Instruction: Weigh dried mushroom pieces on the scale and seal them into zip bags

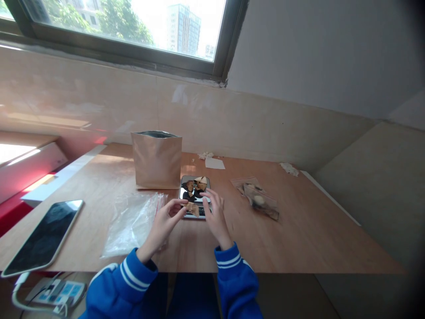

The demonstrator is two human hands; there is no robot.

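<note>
The left hand (pixel 165 219) pinches a dried tan piece (pixel 192 208) that reaches rightward from its fingers above the scale's (pixel 196 217) near end, dark slices (pixel 189 188) just beyond, the right hand (pixel 215 213), fingers parted and seemingly empty, nearer those slices.

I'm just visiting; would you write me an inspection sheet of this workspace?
Surface: wood-coloured tabletop.
Job's things: small scale bearing dried pieces; brown pouch, upright, open-topped; clear bag; filled bag at right.
Clutter: paper slip, crumpled scraps, dark-screened phone.
Hands: left hand pinches a brown piece; right hand at the scale's right side, contact unclear.
Cables: white cable at the phone; power strip below.
Surroundings: window, wall.
</note>
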